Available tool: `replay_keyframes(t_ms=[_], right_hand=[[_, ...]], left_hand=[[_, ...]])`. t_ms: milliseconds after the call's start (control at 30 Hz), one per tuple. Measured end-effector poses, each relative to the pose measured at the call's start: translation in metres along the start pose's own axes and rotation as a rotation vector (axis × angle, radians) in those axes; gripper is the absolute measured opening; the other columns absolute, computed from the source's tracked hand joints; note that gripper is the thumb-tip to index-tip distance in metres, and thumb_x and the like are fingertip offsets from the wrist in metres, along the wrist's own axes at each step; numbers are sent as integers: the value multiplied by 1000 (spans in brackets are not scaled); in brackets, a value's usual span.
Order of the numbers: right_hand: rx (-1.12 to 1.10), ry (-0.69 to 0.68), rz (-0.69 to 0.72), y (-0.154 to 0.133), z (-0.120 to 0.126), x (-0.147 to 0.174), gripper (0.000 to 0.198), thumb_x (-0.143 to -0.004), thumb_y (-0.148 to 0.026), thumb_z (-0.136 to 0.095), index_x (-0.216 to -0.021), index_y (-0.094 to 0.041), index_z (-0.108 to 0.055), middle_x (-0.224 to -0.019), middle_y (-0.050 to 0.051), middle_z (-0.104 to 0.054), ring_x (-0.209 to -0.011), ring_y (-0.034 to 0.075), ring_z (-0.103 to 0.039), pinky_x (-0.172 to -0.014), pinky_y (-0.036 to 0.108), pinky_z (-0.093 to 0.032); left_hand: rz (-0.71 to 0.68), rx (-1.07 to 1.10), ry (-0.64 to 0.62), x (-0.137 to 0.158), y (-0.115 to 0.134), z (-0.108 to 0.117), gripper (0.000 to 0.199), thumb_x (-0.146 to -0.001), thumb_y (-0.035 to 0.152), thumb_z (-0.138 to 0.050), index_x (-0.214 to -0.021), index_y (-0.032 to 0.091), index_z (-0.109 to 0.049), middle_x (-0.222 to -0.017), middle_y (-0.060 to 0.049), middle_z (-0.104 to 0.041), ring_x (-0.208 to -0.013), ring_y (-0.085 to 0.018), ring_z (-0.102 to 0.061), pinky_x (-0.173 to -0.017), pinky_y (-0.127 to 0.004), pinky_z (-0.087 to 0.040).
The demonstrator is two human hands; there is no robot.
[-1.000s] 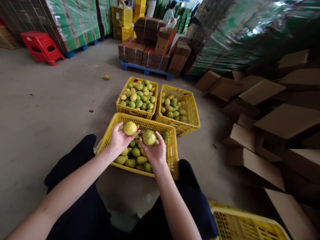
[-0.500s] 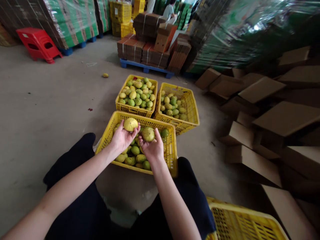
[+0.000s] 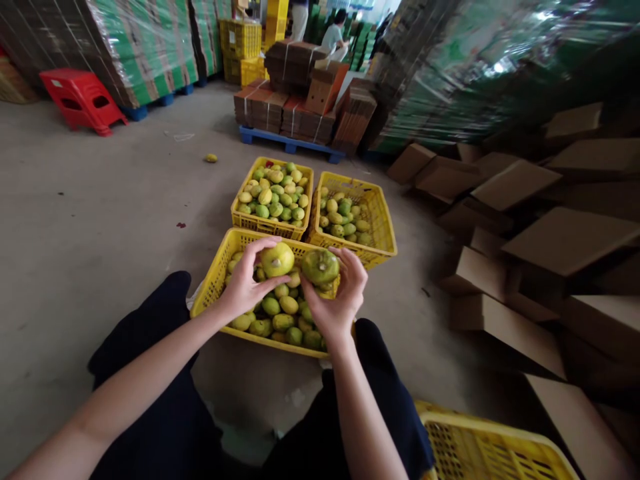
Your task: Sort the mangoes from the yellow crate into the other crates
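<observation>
Between the thumb and fingers of my left hand [image 3: 253,275] is a smooth, rounded yellow fruit [image 3: 278,260], its pale nub facing me. My right hand [image 3: 340,293] grips a greener, blotched fruit [image 3: 320,268] the same way, its stem end showing. Both fruits are held side by side, a small gap apart, above a yellow plastic crate [image 3: 215,287]. Many loose yellow and green fruits [image 3: 283,323] lie in that crate, between my knees. My wrists and hands cover part of its contents and right side.
Behind stand a full crate [image 3: 270,228] of fruit and a partly filled crate [image 3: 383,217]. Another yellow crate [image 3: 495,440] is at lower right. Cardboard boxes [image 3: 570,240] crowd the right. A lone fruit [image 3: 211,158] and a red stool [image 3: 85,100] are on the floor at left.
Both hands have turned from palm-up to gripping the fruits from the sides, so their ends face me. The right hand and its fruit have moved to the right.
</observation>
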State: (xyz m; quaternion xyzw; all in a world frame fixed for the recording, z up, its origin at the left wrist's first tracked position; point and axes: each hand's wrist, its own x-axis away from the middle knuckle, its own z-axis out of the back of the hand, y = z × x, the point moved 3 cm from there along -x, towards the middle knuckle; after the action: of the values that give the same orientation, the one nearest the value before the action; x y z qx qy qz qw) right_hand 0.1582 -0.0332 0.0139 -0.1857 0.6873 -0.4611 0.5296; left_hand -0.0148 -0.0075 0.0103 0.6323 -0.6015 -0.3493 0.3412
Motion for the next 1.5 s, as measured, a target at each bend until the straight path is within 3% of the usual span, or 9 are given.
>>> replay_keyframes(t_ms=[133, 333, 533, 600, 700, 867, 967, 1200, 1500], right_hand=[[107, -82, 121, -3, 4, 1, 54, -65, -4, -74, -111, -33, -72, -118, 4, -73, -116, 28, -65, -110, 51, -46], [241, -147, 358, -3, 0, 2, 64, -73, -2, -65, -129, -34, -63, -126, 6, -70, -118, 27, -65, -104, 51, -53], [415, -73, 531, -5, -2, 2, 61, -77, -2, -58, -131, -30, -58, -126, 9, -58, -120, 27, -61, -94, 48, -59], [431, -43, 533, -5, -1, 2, 58, -78, -3, -59, -129, -32, -60, -123, 8, -55, -118, 26, -61, -93, 47, -60], [399, -71, 426, -3, 1, 1, 53, -79, -9, -67, -127, -32, -62, -116, 7, -56, -110, 25, -64, -91, 47, -60], [-43, -207, -42, 10, 3, -5, 63, -68, -24, -87, -125, -29, -60, -116, 6, -67, -105, 25, -68, -82, 40, -63], [-301, -236, -260, 16, 0, -6, 58, -61, -23, -91, -113, -27, -64, -112, 4, -72, -100, 23, -71, -83, 39, -62], [-393, -182, -495, 22, -3, -5, 54, -61, -27, -91, -112, -27, -73, -117, 3, -75, -112, 28, -68, -94, 46, -58], [-543, -161, -717, 33, -23, 8, 52, -74, -46, -79, -122, -28, -71, -127, 3, -72, -123, 32, -63, -95, 50, -59]], left_hand=[[-140, -231, -92, 4, 6, 2, 45, -52, 1, -88, -84, 25, -68, -125, -9, -61, -133, -29, -48, -102, -31, -48], [-186, -326, -36, 2, 11, 6, 37, -55, 8, -92, -81, 26, -74, -116, -7, -62, -129, -28, -52, -107, -37, -48], [-849, -843, -205, 6, 12, 7, 35, -81, 19, -79, -113, 33, -72, -115, -4, -54, -112, -19, -59, -96, -37, -57], [-949, -913, -201, 7, 10, 9, 39, -85, 20, -76, -121, 35, -69, -114, -4, -51, -111, -18, -59, -95, -35, -58], [-788, -830, -220, 2, 7, 11, 43, -82, 28, -80, -123, 33, -68, -115, -5, -54, -112, -20, -60, -96, -37, -57], [-147, -238, -172, -14, -2, 17, 51, -70, 37, -89, -113, 24, -63, -112, -4, -64, -102, -17, -66, -87, -29, -57], [106, -13, -100, -20, -7, 21, 48, -64, 34, -91, -99, 20, -61, -100, -1, -67, -90, -13, -67, -80, -23, -55], [204, 71, -11, -21, -9, 23, 43, -65, 31, -90, -97, 16, -66, -100, -3, -70, -92, -17, -70, -75, -24, -58], [266, 69, 112, -25, -17, 26, 35, -76, 33, -82, -105, 17, -69, -109, -8, -75, -108, -24, -70, -94, -37, -59]])
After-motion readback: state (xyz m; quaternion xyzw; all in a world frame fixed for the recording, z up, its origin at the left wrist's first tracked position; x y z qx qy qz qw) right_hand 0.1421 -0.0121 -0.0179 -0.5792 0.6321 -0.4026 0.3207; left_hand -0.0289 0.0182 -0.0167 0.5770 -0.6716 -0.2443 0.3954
